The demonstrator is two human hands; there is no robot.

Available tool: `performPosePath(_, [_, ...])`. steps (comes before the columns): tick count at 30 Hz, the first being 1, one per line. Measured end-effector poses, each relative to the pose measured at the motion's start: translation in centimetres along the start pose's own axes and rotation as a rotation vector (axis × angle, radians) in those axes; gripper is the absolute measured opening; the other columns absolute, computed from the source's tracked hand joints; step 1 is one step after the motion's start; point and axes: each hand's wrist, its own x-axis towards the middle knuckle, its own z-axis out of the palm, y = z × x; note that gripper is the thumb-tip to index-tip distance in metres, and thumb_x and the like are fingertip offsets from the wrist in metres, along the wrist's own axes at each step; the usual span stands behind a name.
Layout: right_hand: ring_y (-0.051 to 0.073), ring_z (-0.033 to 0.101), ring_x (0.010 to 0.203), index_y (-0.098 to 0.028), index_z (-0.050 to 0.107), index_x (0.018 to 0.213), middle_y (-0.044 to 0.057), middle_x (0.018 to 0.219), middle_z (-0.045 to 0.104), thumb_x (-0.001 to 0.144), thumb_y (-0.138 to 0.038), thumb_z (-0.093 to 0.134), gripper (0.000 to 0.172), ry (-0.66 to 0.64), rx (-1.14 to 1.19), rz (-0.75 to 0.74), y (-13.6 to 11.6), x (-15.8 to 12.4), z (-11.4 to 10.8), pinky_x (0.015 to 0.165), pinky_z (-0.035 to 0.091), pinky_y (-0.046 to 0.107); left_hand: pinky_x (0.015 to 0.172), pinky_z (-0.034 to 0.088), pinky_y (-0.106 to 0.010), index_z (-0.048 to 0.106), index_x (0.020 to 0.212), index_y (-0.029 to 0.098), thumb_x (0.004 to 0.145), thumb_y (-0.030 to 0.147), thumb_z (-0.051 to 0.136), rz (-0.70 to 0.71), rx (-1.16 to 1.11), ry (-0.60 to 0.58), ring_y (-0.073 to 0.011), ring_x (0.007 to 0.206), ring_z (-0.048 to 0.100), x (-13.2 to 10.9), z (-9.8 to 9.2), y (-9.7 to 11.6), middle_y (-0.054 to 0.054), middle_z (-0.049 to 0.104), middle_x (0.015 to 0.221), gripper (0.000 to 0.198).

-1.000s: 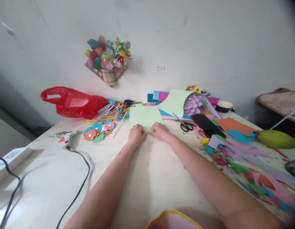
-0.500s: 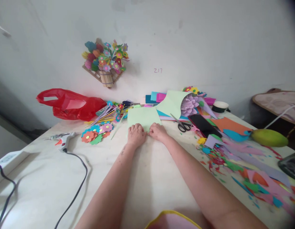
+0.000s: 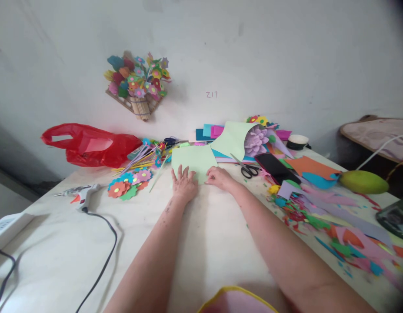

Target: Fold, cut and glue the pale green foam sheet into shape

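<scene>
A pale green sheet (image 3: 193, 158) lies flat on the table in front of me. My left hand (image 3: 184, 184) rests on its near left part with the fingers spread. At the near right corner of the sheet, my right hand (image 3: 218, 177) has its fingers pinched together on the edge. Behind and to the right, a rolled pale green sheet (image 3: 232, 138) is wrapped around a purple flower (image 3: 256, 141). Black scissors (image 3: 248, 169) lie right of my right hand, partly open.
Left are a glue gun (image 3: 86, 196) with its cord, foam flowers (image 3: 118, 189) and a red bag (image 3: 90, 145). On the right lie a phone (image 3: 275, 168), colored scraps (image 3: 351, 237) and a green-yellow fruit (image 3: 364, 181). A flower basket (image 3: 140, 108) hangs on the wall.
My left hand's fingers have spread out over the sheet. My right hand has moved slightly away from my left along the near edge. The view has shifted a little.
</scene>
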Motion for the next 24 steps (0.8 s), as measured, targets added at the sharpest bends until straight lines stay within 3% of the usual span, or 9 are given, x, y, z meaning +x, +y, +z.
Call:
performPosePath(18, [0.014,0.054,0.084,-0.019,0.059,0.063,0.002,0.093,0.061,0.069,-0.029,0.06,0.012,-0.038,-0.039,0.058,0.4,-0.9,-1.7,0.072,0.036,0.024,0.099,-0.007,-0.056,0.051,0.11,0.025,0.079,0.038,0.035,-0.027,0.013,0.007,-0.0277,0.129,0.007,-0.2,0.1,-0.3,-0.004,0.039,0.131,0.037])
performPosePath(24, [0.015,0.053,0.084,-0.019,0.059,0.056,0.001,0.096,0.06,0.068,-0.029,0.061,0.016,-0.01,-0.037,0.057,0.3,-0.8,-1.5,0.072,0.036,0.024,0.1,-0.011,-0.053,0.05,0.112,0.023,0.076,0.033,0.041,0.056,0.026,0.107,-0.0251,0.13,0.0,-0.3,-0.9,0.9,-0.004,0.035,0.134,0.038])
